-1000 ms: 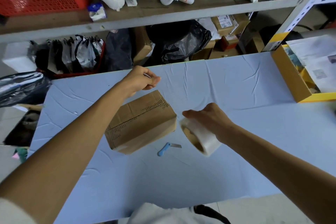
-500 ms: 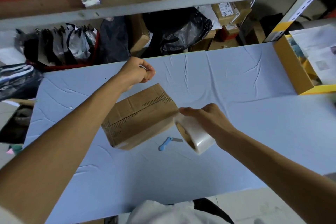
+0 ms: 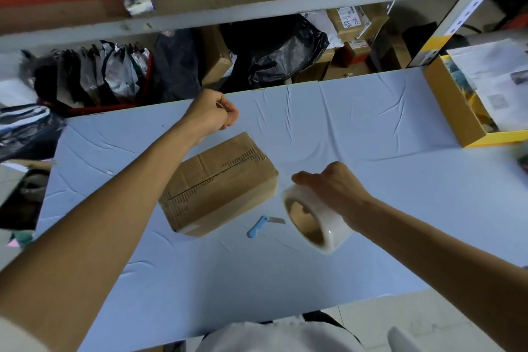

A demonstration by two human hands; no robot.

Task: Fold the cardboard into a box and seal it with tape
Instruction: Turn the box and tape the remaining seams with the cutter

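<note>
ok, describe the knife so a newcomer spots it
Start at the blue-covered table. Between the cardboard box and the tape roll in the right hand lies the knife. Unlike them it is small and flat: light-blue handle, short grey blade.

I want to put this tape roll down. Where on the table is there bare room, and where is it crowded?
Bare: the near strip of the table in front of the cardboard box and knife, and the stretch between that box and the yellow box. Crowded: the middle, where cardboard box, knife and tape roll are close.
</note>
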